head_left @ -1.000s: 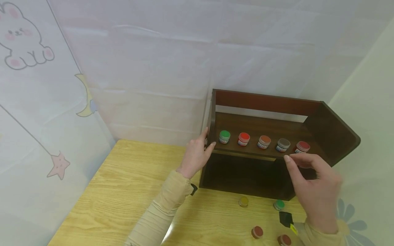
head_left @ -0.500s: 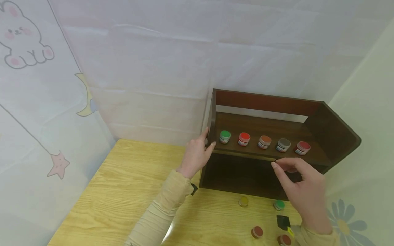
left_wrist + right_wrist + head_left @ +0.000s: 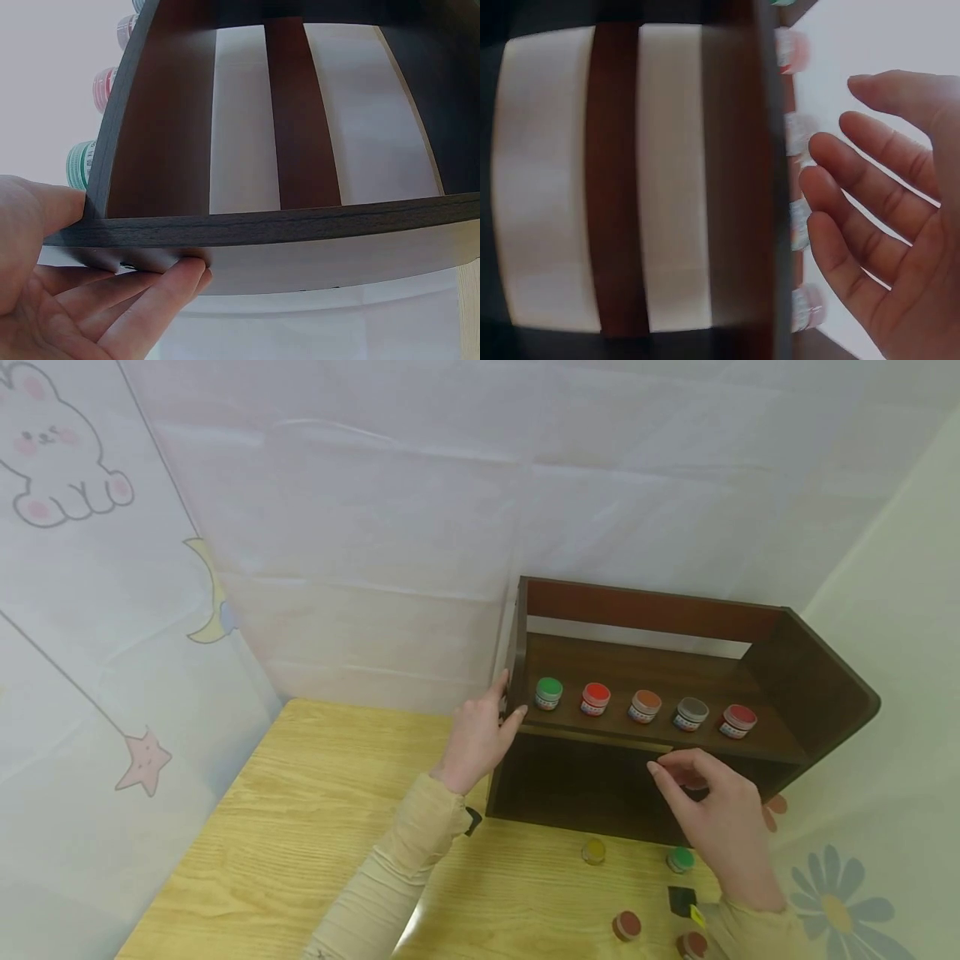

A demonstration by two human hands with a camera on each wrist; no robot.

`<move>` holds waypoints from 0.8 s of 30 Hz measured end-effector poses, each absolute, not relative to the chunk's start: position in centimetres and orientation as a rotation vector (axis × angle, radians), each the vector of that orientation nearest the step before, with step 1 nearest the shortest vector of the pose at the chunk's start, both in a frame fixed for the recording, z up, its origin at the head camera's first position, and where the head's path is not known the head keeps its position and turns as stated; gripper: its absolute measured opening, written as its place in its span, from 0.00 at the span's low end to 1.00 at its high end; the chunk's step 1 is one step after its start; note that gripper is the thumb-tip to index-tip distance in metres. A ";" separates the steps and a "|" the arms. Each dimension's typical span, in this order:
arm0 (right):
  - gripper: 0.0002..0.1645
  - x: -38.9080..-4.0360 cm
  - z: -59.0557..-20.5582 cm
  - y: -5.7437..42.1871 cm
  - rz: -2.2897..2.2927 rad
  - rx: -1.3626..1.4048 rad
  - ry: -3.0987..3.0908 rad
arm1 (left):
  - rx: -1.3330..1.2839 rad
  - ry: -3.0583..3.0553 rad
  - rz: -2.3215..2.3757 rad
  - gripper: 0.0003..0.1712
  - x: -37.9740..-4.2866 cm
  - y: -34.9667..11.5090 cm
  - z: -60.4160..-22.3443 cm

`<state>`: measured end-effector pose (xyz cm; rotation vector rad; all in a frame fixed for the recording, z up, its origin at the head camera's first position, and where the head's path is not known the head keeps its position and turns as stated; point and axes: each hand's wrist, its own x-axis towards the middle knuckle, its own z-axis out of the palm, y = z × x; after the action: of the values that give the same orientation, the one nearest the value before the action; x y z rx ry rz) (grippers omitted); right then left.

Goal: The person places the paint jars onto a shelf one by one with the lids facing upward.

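Observation:
A dark brown wooden shelf (image 3: 652, 596) stands on the table, with a row of several small paint jars with coloured lids along the front of its top board. These include a green-lidded jar (image 3: 548, 693), a red-lidded jar (image 3: 596, 699) and a dark red-lidded jar (image 3: 738, 721). My left hand (image 3: 480, 737) grips the shelf's left side panel, thumb at the front edge and fingers on the outer face in the left wrist view. In front of the shelf's lower opening hovers my right hand (image 3: 716, 818), fingers loosely bent and apart, holding nothing.
On the wood-grain table (image 3: 337, 793) before the shelf sit a yellow-lidded jar (image 3: 593, 851), another green-lidded jar (image 3: 680, 860), a reddish-brown jar (image 3: 627, 926) and a second reddish-brown jar (image 3: 692, 946). Printed wall sheeting (image 3: 375, 527) hangs behind and to both sides.
My right hand has moved left and slightly down, away from beside the dark red-lidded jar. My left hand, the shelf and the jars have stayed in place.

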<state>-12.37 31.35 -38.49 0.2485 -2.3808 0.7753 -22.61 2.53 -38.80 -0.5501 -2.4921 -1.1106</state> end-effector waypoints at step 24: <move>0.06 -15.3 -45.8 32.1 0.863 0.202 -2.659 | -0.563 -2.487 -1.146 0.37 -22.7 2.5 -38.9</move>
<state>-15.27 32.15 -45.78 0.2021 -2.6590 0.8627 -22.69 2.46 -38.89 -0.5628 -2.4875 -1.1462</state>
